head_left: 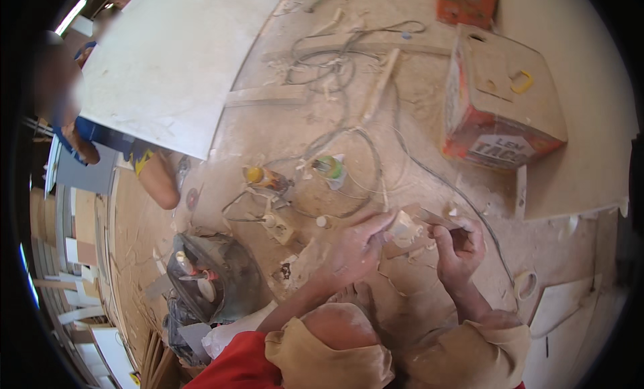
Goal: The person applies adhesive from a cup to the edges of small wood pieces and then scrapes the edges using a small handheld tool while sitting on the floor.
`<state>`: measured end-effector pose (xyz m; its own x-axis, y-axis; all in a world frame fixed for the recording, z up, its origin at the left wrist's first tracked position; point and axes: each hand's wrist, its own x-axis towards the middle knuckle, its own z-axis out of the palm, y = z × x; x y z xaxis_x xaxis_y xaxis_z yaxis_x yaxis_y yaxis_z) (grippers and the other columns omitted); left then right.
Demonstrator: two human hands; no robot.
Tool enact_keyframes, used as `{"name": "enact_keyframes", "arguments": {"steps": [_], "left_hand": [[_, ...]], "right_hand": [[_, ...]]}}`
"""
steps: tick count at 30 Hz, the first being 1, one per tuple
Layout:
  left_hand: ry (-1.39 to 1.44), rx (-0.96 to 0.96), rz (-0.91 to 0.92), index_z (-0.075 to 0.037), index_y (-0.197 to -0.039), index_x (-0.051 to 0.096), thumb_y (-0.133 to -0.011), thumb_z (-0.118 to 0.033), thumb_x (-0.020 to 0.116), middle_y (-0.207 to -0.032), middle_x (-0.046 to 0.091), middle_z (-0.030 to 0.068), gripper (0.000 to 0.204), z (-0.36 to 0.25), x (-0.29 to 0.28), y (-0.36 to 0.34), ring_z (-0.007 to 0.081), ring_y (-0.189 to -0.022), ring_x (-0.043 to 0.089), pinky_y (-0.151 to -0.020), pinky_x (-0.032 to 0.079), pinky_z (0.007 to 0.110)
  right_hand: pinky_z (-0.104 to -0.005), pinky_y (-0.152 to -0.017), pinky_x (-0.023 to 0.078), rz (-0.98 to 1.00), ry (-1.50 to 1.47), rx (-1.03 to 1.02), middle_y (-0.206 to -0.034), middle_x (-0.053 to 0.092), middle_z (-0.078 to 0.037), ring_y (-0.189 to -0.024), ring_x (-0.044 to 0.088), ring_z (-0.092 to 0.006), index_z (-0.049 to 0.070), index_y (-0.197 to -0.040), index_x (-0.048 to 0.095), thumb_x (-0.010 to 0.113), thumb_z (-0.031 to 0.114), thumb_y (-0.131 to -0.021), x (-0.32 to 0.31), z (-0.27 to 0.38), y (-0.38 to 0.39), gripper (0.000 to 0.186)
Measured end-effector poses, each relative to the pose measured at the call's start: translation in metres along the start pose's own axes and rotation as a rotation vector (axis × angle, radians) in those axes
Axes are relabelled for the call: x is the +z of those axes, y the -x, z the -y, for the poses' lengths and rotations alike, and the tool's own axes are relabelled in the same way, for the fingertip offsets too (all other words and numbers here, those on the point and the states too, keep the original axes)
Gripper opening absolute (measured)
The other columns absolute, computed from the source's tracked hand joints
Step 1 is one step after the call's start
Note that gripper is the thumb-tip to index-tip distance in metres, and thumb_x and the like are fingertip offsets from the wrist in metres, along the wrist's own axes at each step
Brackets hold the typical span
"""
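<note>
In front of my bent knees, my left hand is closed on a small whitish piece with an uneven edge, gripped by the thumb and fingers. My right hand pinches a thin, flat brown strip, whose far end reaches over beside the whitish piece. Whether the two touch, I cannot tell. The strip's material is unclear. Under the hands, the dusty floor holds torn brown flat pieces. A small white cap-like thing lies just past my left hand.
A red and tan carton stands at the right. Bottles with a yellow cap and green label, a socket block and loose cables lie ahead. A dark tool bag sits left. Another person is beside a white board.
</note>
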<state>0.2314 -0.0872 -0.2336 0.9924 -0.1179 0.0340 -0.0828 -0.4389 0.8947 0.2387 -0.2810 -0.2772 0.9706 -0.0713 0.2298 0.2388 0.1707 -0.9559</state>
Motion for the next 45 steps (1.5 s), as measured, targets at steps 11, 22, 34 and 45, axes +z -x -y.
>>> {"name": "enact_keyframes", "arguments": {"steps": [11,22,34,45], "left_hand": [[-0.028,-0.054,-0.034,0.005,-0.118,0.062,-0.087,-0.006,0.065,-0.096,0.067,0.0136,0.034,-0.02,0.007,-0.012,0.0161,-0.085,0.064,-0.075,0.05,0.027],[-0.049,-0.022,-0.056,0.005,-0.118,0.062,-0.085,-0.001,0.065,-0.099,0.066,0.0144,0.034,-0.021,0.005,-0.006,0.0194,-0.086,0.064,-0.076,0.05,0.029],[-0.208,-0.002,-0.056,0.003,-0.12,0.061,-0.084,-0.004,0.067,-0.097,0.065,0.0142,0.037,-0.025,0.004,-0.005,0.0222,-0.083,0.064,-0.075,0.05,0.032],[0.54,-0.1,-0.218,0.004,-0.119,0.05,-0.088,-0.007,0.068,-0.1,0.063,0.0097,0.037,-0.021,0.017,-0.04,0.0145,-0.089,0.062,-0.077,0.052,0.027]], "right_hand": [[-0.0364,-0.075,0.056,0.181,0.308,-0.418,-0.094,0.067,-0.017,-0.084,0.067,-0.0268,0.0,-0.101,0.056,0.066,-0.009,-0.08,-0.011,0.001,0.001,0.025],[-0.0318,-0.069,0.053,0.069,0.424,-0.352,-0.088,0.068,-0.015,-0.078,0.067,-0.0253,0.001,-0.092,0.063,0.067,-0.007,-0.078,-0.012,0.018,-0.008,0.016],[-0.0366,-0.067,0.052,0.295,0.491,-0.502,-0.086,0.065,-0.015,-0.075,0.063,-0.0312,0.0,-0.097,0.064,0.07,-0.006,-0.075,-0.016,0.035,-0.017,0.024],[-0.027,-0.065,0.055,-0.283,-0.584,0.342,-0.084,0.066,-0.009,-0.076,0.066,-0.0159,0.001,-0.098,0.056,0.061,0.001,-0.092,-0.049,0.015,0.007,0.008]]}}
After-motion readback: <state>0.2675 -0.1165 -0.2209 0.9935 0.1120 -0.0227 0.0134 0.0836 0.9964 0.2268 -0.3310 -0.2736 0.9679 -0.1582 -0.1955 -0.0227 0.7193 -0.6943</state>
